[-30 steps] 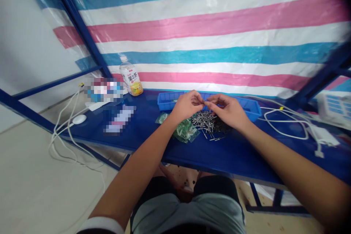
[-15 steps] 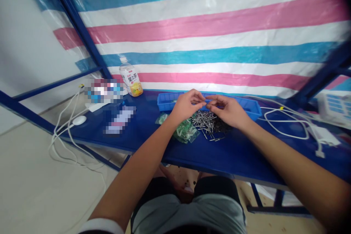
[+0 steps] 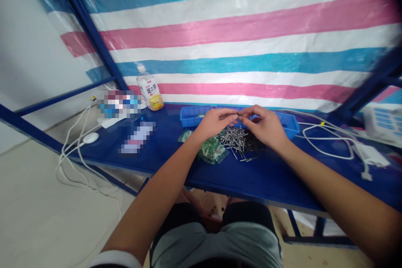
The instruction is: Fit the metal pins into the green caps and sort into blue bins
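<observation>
My left hand [image 3: 216, 122] and my right hand [image 3: 263, 124] meet fingertip to fingertip above the blue table. Both are closed in a pinch. A tiny dark piece shows between the fingertips, too small to name. Below them lies a heap of thin silvery metal pins [image 3: 234, 139], with small dark pieces [image 3: 253, 144] at its right side, partly under my right hand. Left of the heap is a crumpled green clear plastic bag [image 3: 212, 150] with small pieces in it. Behind my hands stand blue plastic bins [image 3: 191, 120], partly hidden by them.
A drink bottle [image 3: 150, 92] stands at the back left, near blurred-out items. A white mouse [image 3: 91, 137] sits at the left edge. White cables and an adapter [image 3: 372, 155] lie on the right. Blue frame posts [image 3: 84, 21] and a striped sheet [image 3: 235, 29] close off the back.
My left fingers have straightened a little and my right hand has turned slightly, fingertips still together. A dark bit now shows between them. The pins and bag have not moved.
</observation>
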### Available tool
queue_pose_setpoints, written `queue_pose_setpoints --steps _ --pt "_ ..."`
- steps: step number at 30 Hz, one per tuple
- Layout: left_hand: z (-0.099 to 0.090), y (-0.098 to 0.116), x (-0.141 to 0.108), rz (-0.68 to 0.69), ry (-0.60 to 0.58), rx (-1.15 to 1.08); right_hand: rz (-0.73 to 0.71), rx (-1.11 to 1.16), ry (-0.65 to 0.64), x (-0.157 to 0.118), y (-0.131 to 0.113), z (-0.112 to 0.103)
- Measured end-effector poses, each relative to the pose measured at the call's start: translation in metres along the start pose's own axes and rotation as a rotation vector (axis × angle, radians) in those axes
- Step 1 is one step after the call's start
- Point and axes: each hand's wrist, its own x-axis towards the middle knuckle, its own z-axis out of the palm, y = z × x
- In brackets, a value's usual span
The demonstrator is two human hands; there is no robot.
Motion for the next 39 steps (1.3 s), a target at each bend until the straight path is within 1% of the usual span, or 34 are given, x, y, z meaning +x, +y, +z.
queue_pose_setpoints --steps 3,9,12,15,18,20,22,25,28,32,36,39 --pt "-0.002 -0.002 0.001 -0.012 0.008 -0.021 -0.003 0.011 -0.015 -0.001 0.000 0.002" --pt "-0.007 -0.004 0.002 0.018 0.050 0.046 -0.019 0.030 -0.068 -0.002 -0.003 0.002" --pt "-0.007 -0.004 0.003 0.012 0.072 0.070 0.006 0.031 -0.084 -0.003 -0.002 0.002" --pt "-0.006 -0.005 0.003 -0.013 0.129 0.054 0.051 -0.009 -0.125 -0.004 -0.002 0.002" --pt "-0.006 -0.006 0.003 -0.004 0.174 0.077 0.055 -0.008 -0.152 -0.004 -0.002 0.003" --pt "-0.006 -0.006 0.002 0.027 0.183 0.128 0.064 0.030 -0.121 -0.004 -0.002 0.004" --pt "-0.007 -0.004 0.002 0.054 0.190 0.184 0.088 0.059 -0.062 -0.003 -0.001 0.004" --pt "-0.007 -0.002 0.000 0.066 0.167 0.275 0.086 0.035 -0.014 -0.003 -0.001 0.002" --pt "-0.006 0.000 -0.002 0.095 0.124 0.360 0.061 0.010 -0.051 -0.003 0.000 0.002" --pt "-0.003 0.001 -0.002 0.147 0.083 0.446 0.090 0.017 -0.121 -0.004 0.001 0.004" --pt "-0.001 0.003 -0.003 0.160 0.079 0.476 0.144 0.100 -0.150 -0.003 0.006 0.005" --pt "0.000 0.005 -0.003 0.165 0.075 0.492 0.154 0.168 -0.173 -0.003 0.010 0.006"
